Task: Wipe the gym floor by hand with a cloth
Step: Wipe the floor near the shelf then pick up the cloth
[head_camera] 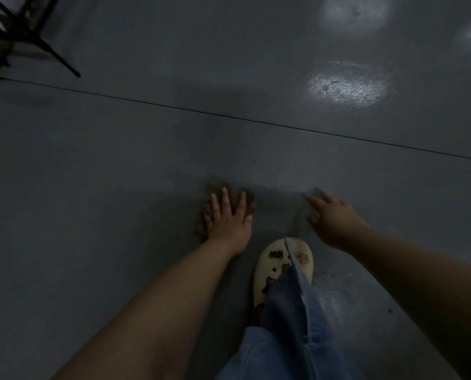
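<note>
Left hand: the left hand (227, 217) lies flat, palm down, fingers straight and spread, pressing on the cloth (249, 202); nothing is curled round the fabric.

Cloth position: a dark, brownish rag on the grey gym floor (92, 187), directly beneath the left palm. Its edges show beyond the fingertips on the far side and past the little-finger side on the left. Its full outline is too dim to trace.

Right hand: the right hand (331, 215) is open, fingers extended forward and to the left, holding nothing. Whether its fingertips touch the floor or hover just above cannot be told.

Nearer hand: the left hand is already on the cloth; the right is well apart from it, on the other side of the sandal (272, 259).

Governing relation: the forearm and the fingers point away from the body, so the cloth lies ahead of the wrist. In my judgement a push stroke runs forward toward the floor seam (256, 120), and a pull returns toward the foot.

Clearance: the sandal and the denim trouser leg (289, 325) sit just right of the left wrist, which limits a rightward sweep. The floor to the left is open.

Other fixtures: a dark metal frame (37, 34) stands far off at the upper left.

Risk: a flat palm without grip may slide off the cloth on a fast stroke.
</note>
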### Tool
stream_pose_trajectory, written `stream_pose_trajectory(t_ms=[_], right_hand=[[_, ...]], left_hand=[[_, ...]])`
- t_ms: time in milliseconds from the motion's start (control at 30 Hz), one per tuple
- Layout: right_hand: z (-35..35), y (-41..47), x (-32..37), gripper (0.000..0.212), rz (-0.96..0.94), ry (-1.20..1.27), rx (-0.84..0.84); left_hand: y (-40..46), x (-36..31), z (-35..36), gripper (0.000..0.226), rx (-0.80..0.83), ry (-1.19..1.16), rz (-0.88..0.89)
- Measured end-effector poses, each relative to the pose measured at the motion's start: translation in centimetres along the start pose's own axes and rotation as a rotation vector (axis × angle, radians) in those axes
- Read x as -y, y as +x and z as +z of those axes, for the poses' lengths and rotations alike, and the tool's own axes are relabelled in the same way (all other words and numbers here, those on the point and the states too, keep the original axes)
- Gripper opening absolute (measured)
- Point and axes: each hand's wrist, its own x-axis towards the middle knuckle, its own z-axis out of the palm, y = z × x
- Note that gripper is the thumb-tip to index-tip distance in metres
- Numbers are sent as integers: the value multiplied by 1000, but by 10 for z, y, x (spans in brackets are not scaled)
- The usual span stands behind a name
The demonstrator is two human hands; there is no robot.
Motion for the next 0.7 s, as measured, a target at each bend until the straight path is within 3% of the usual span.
stream_pose_trajectory(t_ms=[100, 267, 700], right_hand=[[-6, -13, 16, 53, 23, 21, -49], [-10, -51, 48, 47, 35, 105, -174], [1, -129, 61, 38, -91, 168, -256]], left_hand=[[-2, 18, -12, 61, 68, 90, 155], [-25, 37, -32, 69, 151, 147, 225], [-118, 25, -94, 62, 59, 164, 267]])
